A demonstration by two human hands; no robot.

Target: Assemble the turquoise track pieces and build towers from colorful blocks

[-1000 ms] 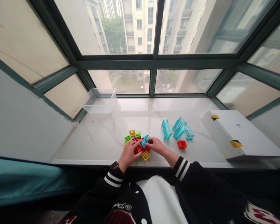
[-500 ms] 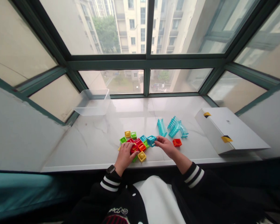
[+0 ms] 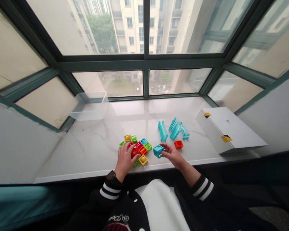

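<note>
A cluster of small coloured plastic cubes (image 3: 136, 146), yellow, green, red, orange and blue, lies on the marble window ledge (image 3: 98, 141). My left hand (image 3: 124, 159) rests on the cluster's near left side, fingers curled over a red cube (image 3: 135, 151). My right hand (image 3: 171, 153) pinches a blue open-frame cube (image 3: 157, 151) just right of the cluster, close to the ledge. An orange cube (image 3: 178, 144) sits alone behind that hand.
Translucent blue ribbed track pieces (image 3: 173, 129) lie behind the orange cube. A white flat box (image 3: 228, 130) with yellow tape sits at the right. A clear plastic tub (image 3: 90, 106) stands at the back left by the window frame.
My right hand pulled the blue cube out of the cluster, lifted it to the right, then brought it down toward the ledge. My left hand stayed on the cluster. The camera turned slightly right.
</note>
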